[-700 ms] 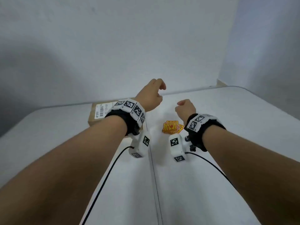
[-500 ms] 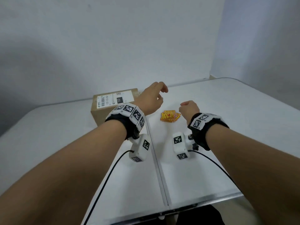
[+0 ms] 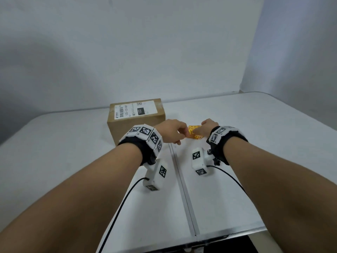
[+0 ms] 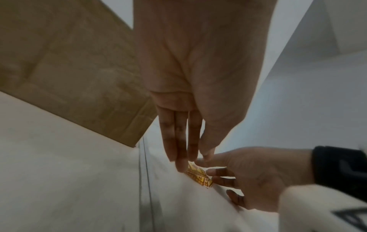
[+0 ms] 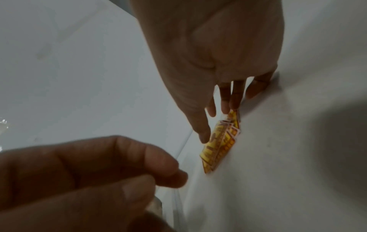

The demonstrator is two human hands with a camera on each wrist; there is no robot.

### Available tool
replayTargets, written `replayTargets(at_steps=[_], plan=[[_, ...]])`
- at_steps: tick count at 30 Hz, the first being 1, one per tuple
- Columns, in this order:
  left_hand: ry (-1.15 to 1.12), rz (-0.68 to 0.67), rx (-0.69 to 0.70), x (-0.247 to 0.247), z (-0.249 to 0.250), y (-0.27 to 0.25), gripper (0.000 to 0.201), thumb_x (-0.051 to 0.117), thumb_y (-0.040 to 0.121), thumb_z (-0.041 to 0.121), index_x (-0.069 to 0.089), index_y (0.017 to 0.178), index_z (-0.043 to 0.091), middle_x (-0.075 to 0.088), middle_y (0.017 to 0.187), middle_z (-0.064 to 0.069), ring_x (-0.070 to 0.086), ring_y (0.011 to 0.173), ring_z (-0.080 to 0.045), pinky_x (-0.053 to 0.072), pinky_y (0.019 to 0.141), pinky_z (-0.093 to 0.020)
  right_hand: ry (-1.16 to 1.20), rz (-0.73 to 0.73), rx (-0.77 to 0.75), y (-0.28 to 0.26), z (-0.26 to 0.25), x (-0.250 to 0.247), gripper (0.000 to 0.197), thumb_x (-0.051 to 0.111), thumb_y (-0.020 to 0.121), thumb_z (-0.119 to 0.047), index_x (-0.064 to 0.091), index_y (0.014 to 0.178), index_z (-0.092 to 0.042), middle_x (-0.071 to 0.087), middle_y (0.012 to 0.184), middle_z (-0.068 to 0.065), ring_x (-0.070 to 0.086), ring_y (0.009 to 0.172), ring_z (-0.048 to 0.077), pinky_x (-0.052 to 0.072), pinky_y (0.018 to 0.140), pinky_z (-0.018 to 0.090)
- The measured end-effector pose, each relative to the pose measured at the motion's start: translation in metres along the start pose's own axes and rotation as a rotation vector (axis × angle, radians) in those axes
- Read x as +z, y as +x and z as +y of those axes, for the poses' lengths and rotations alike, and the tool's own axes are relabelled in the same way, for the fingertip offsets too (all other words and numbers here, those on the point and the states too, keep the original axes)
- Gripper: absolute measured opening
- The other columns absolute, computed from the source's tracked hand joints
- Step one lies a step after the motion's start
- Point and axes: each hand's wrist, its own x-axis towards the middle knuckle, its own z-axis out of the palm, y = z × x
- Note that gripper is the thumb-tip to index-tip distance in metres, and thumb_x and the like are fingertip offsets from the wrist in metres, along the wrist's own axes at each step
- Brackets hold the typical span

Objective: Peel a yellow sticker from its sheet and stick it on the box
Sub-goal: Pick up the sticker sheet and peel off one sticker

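The head camera looks forward and down over both forearms onto the tabletop [image 3: 273, 143]. Each wrist camera sits close, facing along its fingers. All three views share the yellow sticker sheets [image 3: 193, 132] [image 4: 198, 176] [image 5: 218, 146].

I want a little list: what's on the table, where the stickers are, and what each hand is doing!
table: white, with a seam down the middle
box: brown cardboard, white label on top, left of the stickers
stickers: yellow, flat on the table between the hands
left hand: fingertips down at the stickers' edge
right hand: fingertips touching the stickers
stuck on box: not yet
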Motion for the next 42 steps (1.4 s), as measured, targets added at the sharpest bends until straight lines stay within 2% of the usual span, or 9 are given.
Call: replayTargets(at_steps=[3,6,9,12,17,24,28,33,42], plan=[[-0.057,0.000,-0.022,0.003,-0.003,0.004,0.018,0.050,0.093,0.012,0.065,0.104,0.014,0.063,0.116,0.005,0.074,0.091,-0.020,0.056,0.090,-0.034,-0.012,-0.108,-0.002,0.005,-0.006,-0.002,0.043,0.073,0.080,-0.033,0.061,0.112,-0.007,0.058,0.105,0.007,0.052,0.093,0.024,0.042,0.059,0.021],[-0.113,-0.005,-0.056,0.008,-0.006,0.006,0.018,0.052,0.093,0.013,0.064,0.107,0.014,0.061,0.117,0.005,0.073,0.093,-0.021,0.056,0.091,-0.035,-0.198,0.009,0.044,0.011,-0.009,0.011,0.034,0.070,0.075,-0.038,0.054,0.075,-0.008,0.059,0.081,0.004,0.065,0.089,0.024,0.055,0.081,0.029],[-0.161,-0.015,-0.098,0.010,-0.008,0.006,0.021,0.053,0.094,0.014,0.063,0.112,0.011,0.059,0.123,0.003,0.073,0.095,-0.023,0.056,0.092,-0.036,-0.217,0.019,0.021,0.014,-0.010,0.015,0.040,0.068,0.080,-0.038,0.044,0.064,-0.011,0.066,0.090,0.007,0.070,0.098,0.025,0.055,0.090,0.033],[-0.193,0.008,-0.129,0.013,-0.011,0.007,0.021,0.053,0.094,0.013,0.062,0.112,0.013,0.058,0.122,0.003,0.072,0.097,-0.024,0.055,0.093,-0.040,-0.183,0.010,0.017,0.010,-0.005,0.005,0.039,0.055,0.094,-0.030,0.045,0.065,-0.006,0.068,0.112,0.011,0.066,0.111,0.024,0.050,0.094,0.030],[-0.298,0.045,-0.149,0.016,-0.011,0.006,0.020,0.051,0.094,0.009,0.061,0.111,0.011,0.057,0.126,-0.001,0.072,0.094,-0.026,0.056,0.090,-0.040,0.003,0.082,0.023,0.010,0.008,0.003,0.036,0.059,0.092,-0.026,0.064,0.121,-0.004,0.066,0.125,0.009,0.062,0.117,0.022,0.048,0.100,0.027],[-0.518,0.147,-0.183,0.016,0.000,0.008,0.019,0.048,0.095,0.002,0.057,0.111,0.006,0.055,0.111,-0.004,0.064,0.086,-0.025,0.054,0.073,-0.025,0.246,0.050,0.003,0.009,0.027,-0.003,0.009,0.076,0.079,-0.012,0.067,0.079,-0.008,0.072,0.112,0.018,0.069,0.101,0.029,0.055,0.093,0.039],[-0.553,0.171,-0.192,0.016,0.007,0.008,0.018,0.047,0.095,0.001,0.055,0.109,0.007,0.055,0.108,-0.006,0.063,0.086,-0.025,0.054,0.083,-0.032,0.336,0.008,-0.014,0.004,0.036,-0.011,0.017,0.064,0.088,-0.005,0.055,0.077,-0.014,0.070,0.106,0.016,0.072,0.095,0.031,0.047,0.041,0.021],[-0.558,0.187,-0.186,0.020,0.015,0.004,0.017,0.049,0.094,0.002,0.056,0.109,0.007,0.057,0.108,-0.007,0.063,0.086,-0.025,0.054,0.087,-0.038,0.312,-0.001,-0.079,-0.006,0.043,-0.023,0.017,0.067,0.087,-0.020,0.058,0.073,-0.014,0.053,0.066,0.002,0.049,0.064,0.017,0.041,0.057,0.024],[-0.944,0.258,-0.254,0.018,0.014,-0.026,0.033,0.055,0.094,0.007,0.051,0.127,0.005,0.067,0.109,-0.012,0.067,0.077,-0.015,0.055,0.060,-0.016,0.484,-0.063,-0.244,-0.045,0.024,-0.007,0.018,0.066,0.085,-0.014,0.061,0.069,-0.019,0.055,0.068,-0.001,0.050,0.065,0.013,0.030,0.051,0.018]])
